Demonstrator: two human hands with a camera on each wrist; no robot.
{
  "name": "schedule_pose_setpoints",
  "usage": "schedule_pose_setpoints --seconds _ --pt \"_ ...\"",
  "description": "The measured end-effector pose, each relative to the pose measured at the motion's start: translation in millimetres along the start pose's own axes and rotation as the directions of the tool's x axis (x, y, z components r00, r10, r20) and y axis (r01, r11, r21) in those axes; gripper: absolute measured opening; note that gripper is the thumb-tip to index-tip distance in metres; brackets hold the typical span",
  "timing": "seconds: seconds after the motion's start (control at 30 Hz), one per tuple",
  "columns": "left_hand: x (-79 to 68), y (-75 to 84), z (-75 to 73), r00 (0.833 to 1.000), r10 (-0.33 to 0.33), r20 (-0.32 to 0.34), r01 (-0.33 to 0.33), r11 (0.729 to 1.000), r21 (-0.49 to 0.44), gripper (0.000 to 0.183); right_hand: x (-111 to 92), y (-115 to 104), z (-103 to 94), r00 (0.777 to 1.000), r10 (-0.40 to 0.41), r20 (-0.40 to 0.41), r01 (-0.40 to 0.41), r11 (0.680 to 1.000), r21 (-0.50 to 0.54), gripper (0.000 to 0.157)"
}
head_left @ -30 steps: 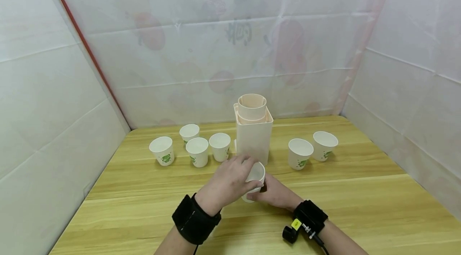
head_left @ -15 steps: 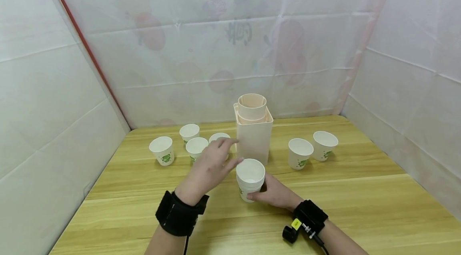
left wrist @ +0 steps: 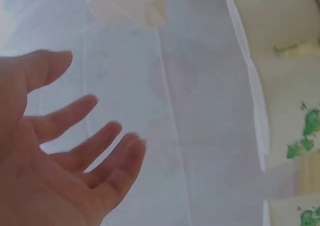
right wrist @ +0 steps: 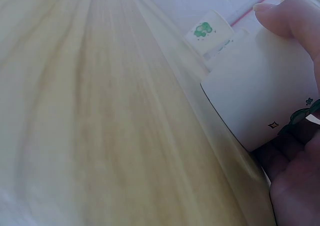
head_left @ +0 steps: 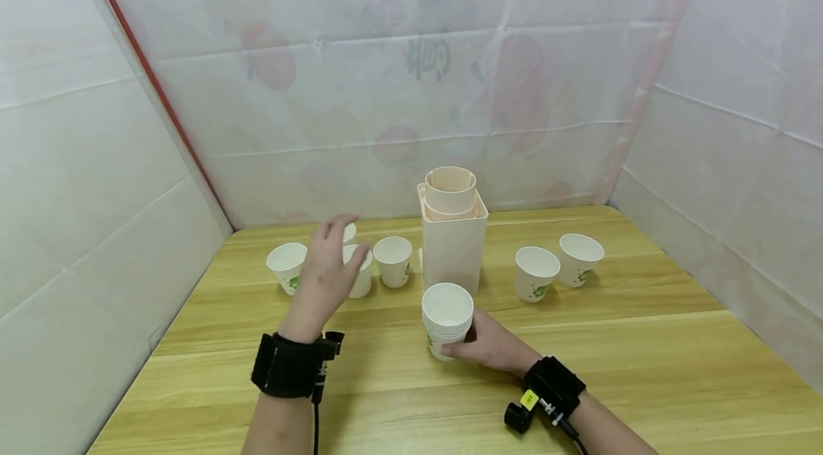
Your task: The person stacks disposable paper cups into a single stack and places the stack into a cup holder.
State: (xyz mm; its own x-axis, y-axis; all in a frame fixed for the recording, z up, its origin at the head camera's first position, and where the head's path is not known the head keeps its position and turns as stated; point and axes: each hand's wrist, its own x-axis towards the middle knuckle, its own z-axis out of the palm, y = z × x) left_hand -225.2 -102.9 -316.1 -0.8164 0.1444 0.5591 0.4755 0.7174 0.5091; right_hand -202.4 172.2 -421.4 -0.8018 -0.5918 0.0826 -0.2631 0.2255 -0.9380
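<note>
Gripping a stack of nested paper cups (head_left: 445,330) roughly midway between the left and right edges of the counter (head_left: 643,348), the right hand (head_left: 491,346) curls round its side; the left hand (head_left: 321,280), fingers loosely spread, holding nothing, hovers near upright single cups (head_left: 393,263) toward the far left corner.

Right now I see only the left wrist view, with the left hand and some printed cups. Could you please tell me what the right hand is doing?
Observer: The right hand is gripping a stack of white cups.
Operator: Thank you. To which side does this stack open?
Observer: Its mouth faces up, as the head view shows.
Operator: And is something standing farther to the right?
Observer: Yes, to the right of the tall container stand two more: a nearer cup and a farther cup.
</note>
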Motion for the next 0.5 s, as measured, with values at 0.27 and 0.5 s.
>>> schedule_pose_setpoints --seconds 0.27,0.5 --pt "1.0 -33.4 -2.1 0.975 -0.132 -0.177 0.139 0.99 0.026 0.045 -1.0 -0.7 -0.2 1.0 -0.012 -0.002 0.012 1.0 0.004 0.063" --pt "-2.3 -63.3 -2.5 0.93 -0.316 -0.189 0.328 0.944 0.033 0.054 1.0 7.9 -0.1 1.0 -0.028 0.0 0.028 1.0 0.012 0.063"
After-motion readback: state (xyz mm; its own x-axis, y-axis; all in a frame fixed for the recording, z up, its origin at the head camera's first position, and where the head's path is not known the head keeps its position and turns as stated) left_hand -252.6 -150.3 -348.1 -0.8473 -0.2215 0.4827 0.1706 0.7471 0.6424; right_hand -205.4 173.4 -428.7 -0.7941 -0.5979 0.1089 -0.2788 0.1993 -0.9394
